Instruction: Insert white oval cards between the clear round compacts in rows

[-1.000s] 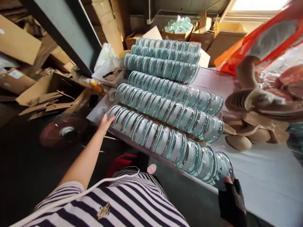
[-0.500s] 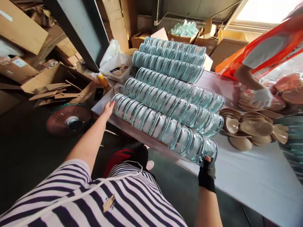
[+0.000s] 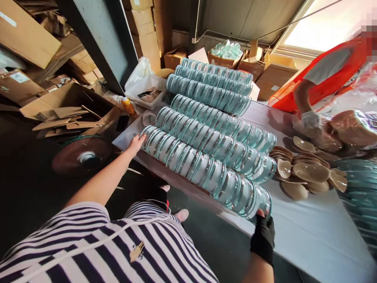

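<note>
— Where do we stand with the nearest row of glass dishes (image 3: 203,171)?

— It lies along the near edge of the white table (image 3: 318,232), running from about ten o'clock down to four o'clock, the dishes standing on edge and packed face to face. Our left hand (image 3: 136,143) is at the ten o'clock end, open and flat, palm pressed against the first dish. Our right hand (image 3: 263,232), in a black fingerless glove, is at the four o'clock end, fingers curled up against the last dish, thumb on its rim.

— So we are squeezing the row between both palms?

— That is how we read it. To do it well, we judge the push should be level and equal from both ends, along the line of the row; if one side presses harder the middle may buckle outward.

— What crowds us?

— The second row of dishes (image 3: 215,139) lies just beside ours, at twelve o'clock of it, so there is little room on that side. The stack of brown lids (image 3: 309,173) sits at two o'clock, near the right end. A co-worker's gloved hand (image 3: 310,120) works farther off at two o'clock, well apart from ours.
</note>
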The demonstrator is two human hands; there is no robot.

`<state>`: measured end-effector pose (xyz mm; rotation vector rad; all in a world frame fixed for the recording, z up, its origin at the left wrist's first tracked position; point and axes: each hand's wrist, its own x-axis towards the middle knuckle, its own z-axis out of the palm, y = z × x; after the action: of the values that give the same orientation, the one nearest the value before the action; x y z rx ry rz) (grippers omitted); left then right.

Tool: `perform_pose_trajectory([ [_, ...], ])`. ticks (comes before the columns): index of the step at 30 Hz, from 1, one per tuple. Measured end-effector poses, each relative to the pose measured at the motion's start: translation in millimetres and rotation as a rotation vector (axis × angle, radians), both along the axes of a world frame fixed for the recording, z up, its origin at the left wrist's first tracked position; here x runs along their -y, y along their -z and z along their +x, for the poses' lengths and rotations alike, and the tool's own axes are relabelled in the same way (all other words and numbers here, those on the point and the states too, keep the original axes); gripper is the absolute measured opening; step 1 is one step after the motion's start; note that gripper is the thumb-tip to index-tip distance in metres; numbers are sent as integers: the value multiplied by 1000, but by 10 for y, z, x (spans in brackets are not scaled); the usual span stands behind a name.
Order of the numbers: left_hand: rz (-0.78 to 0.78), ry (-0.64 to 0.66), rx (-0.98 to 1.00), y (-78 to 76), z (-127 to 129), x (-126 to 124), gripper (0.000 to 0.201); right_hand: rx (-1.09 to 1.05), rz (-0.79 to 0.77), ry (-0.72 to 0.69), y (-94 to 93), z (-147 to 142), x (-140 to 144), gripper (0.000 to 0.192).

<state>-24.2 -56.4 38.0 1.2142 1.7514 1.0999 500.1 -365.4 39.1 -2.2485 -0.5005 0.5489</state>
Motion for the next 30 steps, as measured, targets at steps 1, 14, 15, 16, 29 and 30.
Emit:
perform_pose_trajectory([
  [1, -19, 25, 14, -5, -14, -6, 56, 34, -63, 34, -75, -27, 9, 71],
  [14, -36, 611, 408, 85, -73, -439, 74, 452, -118, -1054, -1105, -2586, -2745, 42],
  [15, -54, 618, 443, 84, -42, -448, 71, 494, -225, -1212, -1122, -2900, -3098, 42],
  [16, -68, 625, 476, 88, -18, -455, 70, 533, -367, -1359, -1124, -3173, -3413, 41],
  [29, 1, 660, 557, 255, 19, -430, 64, 515, -826, -1678, -1014, -3780, -4380, 32],
  [30, -1, 659, 554, 250, 20, -432, 65, 517, -828, -1658, -1012, -3764, -4376, 33],
])
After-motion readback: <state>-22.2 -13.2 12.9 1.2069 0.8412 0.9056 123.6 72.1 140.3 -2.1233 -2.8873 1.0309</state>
